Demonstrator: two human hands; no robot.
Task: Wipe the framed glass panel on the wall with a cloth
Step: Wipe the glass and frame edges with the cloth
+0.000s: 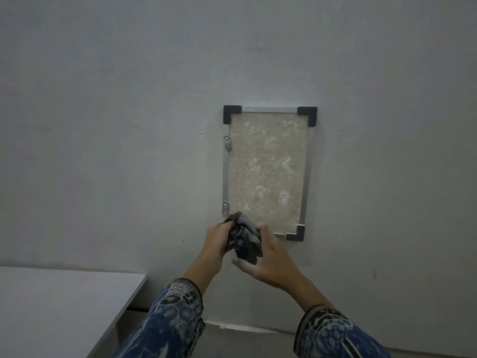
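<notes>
On the wall the glass panel hangs long-axis vertical; left hand and right hand clutch the cloth.

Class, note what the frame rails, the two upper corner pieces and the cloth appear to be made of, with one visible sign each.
Frame rails: probably aluminium, pale grey, matte sheen. Upper corner pieces: likely black plastic, dull, moulded. Cloth: soft dark fabric, bunched in folds.

1. At your 8 o'clock, a pale grey counter fills the lower corner; its near edge slants down toward 7 o'clock.
2. At 6 o'clock you see a strip of grey floor, with a light seam along its far edge.
3. At 4 o'clock sits a short dark vertical mark.
</notes>
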